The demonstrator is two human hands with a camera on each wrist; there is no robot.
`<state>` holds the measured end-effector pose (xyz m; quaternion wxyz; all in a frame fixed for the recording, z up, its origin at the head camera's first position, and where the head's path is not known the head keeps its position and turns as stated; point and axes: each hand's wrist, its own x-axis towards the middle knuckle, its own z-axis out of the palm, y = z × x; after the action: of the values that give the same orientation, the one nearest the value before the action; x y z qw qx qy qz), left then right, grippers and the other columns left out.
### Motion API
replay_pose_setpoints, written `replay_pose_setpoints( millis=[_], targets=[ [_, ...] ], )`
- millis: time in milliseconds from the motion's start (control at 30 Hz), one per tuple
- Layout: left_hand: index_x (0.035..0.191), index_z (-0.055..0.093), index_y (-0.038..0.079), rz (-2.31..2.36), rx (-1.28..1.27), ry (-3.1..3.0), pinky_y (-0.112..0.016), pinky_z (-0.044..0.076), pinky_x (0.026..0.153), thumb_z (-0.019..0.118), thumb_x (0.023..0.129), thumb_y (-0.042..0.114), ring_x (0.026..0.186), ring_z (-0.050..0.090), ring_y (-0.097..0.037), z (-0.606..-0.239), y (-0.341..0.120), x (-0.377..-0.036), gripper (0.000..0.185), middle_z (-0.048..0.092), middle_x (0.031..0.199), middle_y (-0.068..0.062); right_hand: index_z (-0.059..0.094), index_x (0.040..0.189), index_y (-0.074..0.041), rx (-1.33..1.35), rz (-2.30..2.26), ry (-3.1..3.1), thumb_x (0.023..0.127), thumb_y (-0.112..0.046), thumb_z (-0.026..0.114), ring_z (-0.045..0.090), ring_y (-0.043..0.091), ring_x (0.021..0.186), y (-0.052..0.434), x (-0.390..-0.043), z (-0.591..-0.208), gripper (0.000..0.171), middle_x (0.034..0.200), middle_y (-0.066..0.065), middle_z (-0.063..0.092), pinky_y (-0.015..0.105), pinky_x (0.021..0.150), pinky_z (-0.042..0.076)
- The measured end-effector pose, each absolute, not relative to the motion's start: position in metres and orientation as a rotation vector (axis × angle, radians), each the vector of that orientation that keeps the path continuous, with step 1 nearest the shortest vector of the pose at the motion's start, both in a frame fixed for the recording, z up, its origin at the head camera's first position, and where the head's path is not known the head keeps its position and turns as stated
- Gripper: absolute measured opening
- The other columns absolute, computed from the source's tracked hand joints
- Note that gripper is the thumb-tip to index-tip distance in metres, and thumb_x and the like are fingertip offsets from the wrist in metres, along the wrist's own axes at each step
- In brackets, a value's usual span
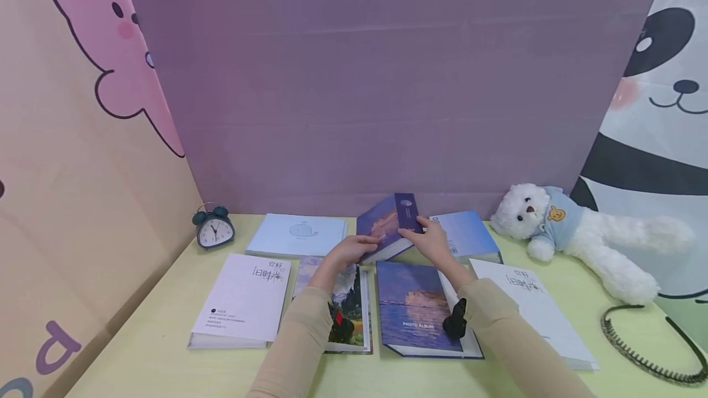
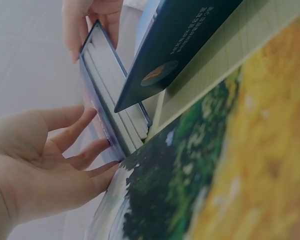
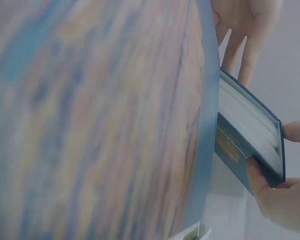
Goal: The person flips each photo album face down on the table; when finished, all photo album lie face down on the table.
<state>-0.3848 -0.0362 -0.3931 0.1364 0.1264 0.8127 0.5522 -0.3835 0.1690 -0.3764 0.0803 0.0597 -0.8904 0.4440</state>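
A purple-blue photo album (image 1: 381, 226) with a sunset picture and a dark strip is tilted above the far part of the table. My right hand (image 1: 434, 243) grips its right end, thumb on one cover and fingers on the other in the right wrist view. My left hand (image 1: 348, 252) touches its near left corner, fingers fairly straight against one cover in the left wrist view. Below the hands lie a similar album marked PHOTO ALBUM (image 1: 409, 300) and a landscape-painting album (image 1: 354, 306), partly covered by my left arm. The left wrist view also shows a navy cover (image 2: 190, 45) with a round emblem.
White albums lie at left (image 1: 243, 300) and right (image 1: 531, 306). Farther back are a whale album (image 1: 293, 235) and a blue album (image 1: 467, 235). An alarm clock (image 1: 214, 229) stands at far left; a white teddy bear (image 1: 581, 232) and a black headband (image 1: 641, 355) lie at right.
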Motion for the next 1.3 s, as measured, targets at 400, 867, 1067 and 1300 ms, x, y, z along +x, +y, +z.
replay_pose_setpoints(
  millis=[400,867,1067,1300],
  targets=[
    [0.137,0.049,0.008,1.565,0.398,2.347,-0.05,0.029,0.111,0.043,0.1,0.009,0.137,0.032,-0.034,-0.394,-0.038,-0.383,0.038,0.041,0.145,-0.013,0.042,0.136,0.008,0.081,1.26,-2.785,0.092,-0.025,0.057,0.04,0.045,0.126,0.176,-0.389,-0.383,0.057,0.14,0.031,0.039,0.052,0.095,0.044],
    [0.136,0.049,0.007,1.5,0.399,2.389,-0.048,0.031,0.11,0.042,0.1,0.011,0.136,0.034,-0.033,-0.391,-0.035,-0.377,0.037,0.042,0.144,-0.014,0.041,0.135,0.012,0.073,1.231,-2.905,0.096,-0.015,0.049,0.041,0.045,0.126,0.177,-0.385,-0.386,0.048,0.136,0.032,0.042,0.051,0.099,0.042],
    [0.137,0.049,0.009,1.484,0.392,2.388,-0.049,0.032,0.109,0.043,0.1,0.01,0.136,0.034,-0.034,-0.391,-0.034,-0.377,0.038,0.04,0.146,-0.013,0.043,0.135,0.011,0.227,1.138,-2.998,0.095,-0.013,0.05,0.043,0.045,0.123,0.181,-0.386,-0.391,0.047,0.134,0.031,0.044,0.052,0.096,0.044],
    [0.139,0.047,0.01,1.475,0.392,2.401,-0.041,0.042,0.094,0.042,0.1,0.011,0.114,0.05,-0.026,-0.392,-0.033,-0.38,0.039,0.038,0.147,-0.013,0.041,0.136,0.01,0.271,1.014,-3.04,0.093,-0.013,0.054,0.044,0.045,0.122,0.178,-0.385,-0.393,0.051,0.135,0.03,0.045,0.053,0.096,0.044]
  ],
)
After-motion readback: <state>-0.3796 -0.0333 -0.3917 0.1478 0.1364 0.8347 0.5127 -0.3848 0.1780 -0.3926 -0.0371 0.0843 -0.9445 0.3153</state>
